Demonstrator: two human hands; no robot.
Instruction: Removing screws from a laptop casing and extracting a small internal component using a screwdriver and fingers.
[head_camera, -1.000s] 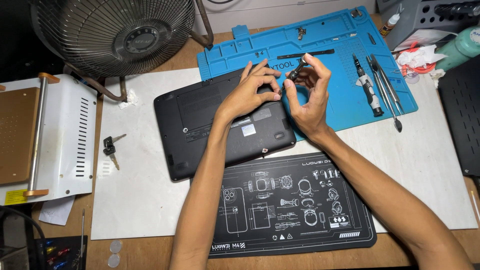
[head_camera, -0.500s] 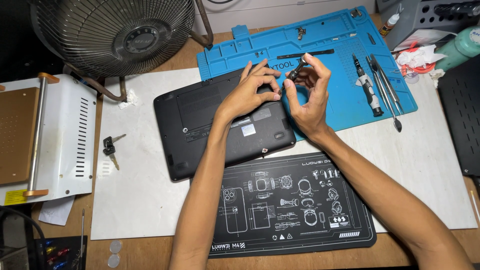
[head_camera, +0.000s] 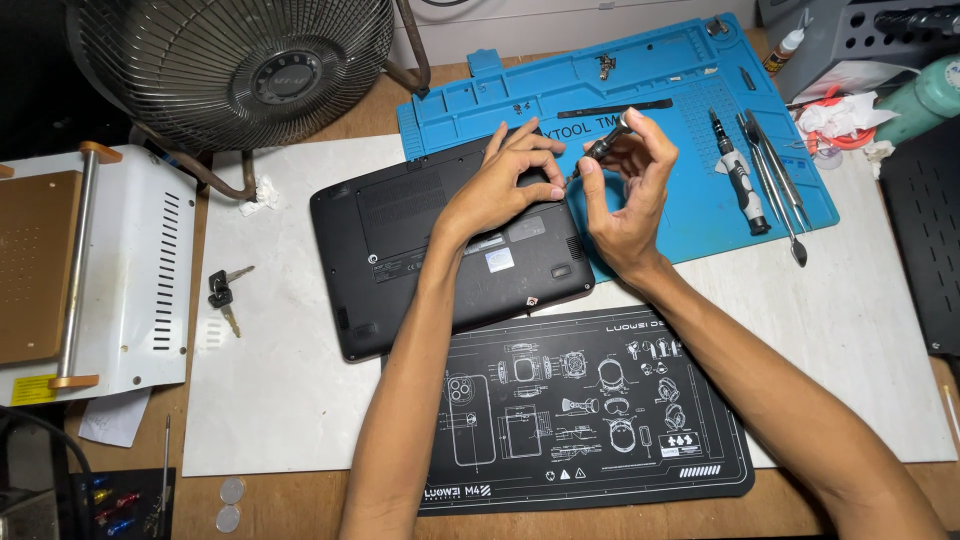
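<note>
A black laptop (head_camera: 400, 250) lies bottom-up on a white mat, its far right corner over a blue work mat (head_camera: 640, 75). My left hand (head_camera: 500, 185) rests on that corner with fingers spread, fingertips beside the tip of a small dark screwdriver (head_camera: 598, 152). My right hand (head_camera: 630, 190) holds the screwdriver tilted, its tip pointing down toward the laptop's edge near my left thumb.
A second screwdriver (head_camera: 738, 178) and metal tweezers (head_camera: 775, 180) lie on the blue mat's right side. A black diagram mat (head_camera: 580, 410) sits near me. A fan (head_camera: 235, 65) stands at the back left, a white machine (head_camera: 90, 270) at left, keys (head_camera: 222, 292) beside it.
My hands have barely moved; the right fingers have shifted slightly on the screwdriver.
</note>
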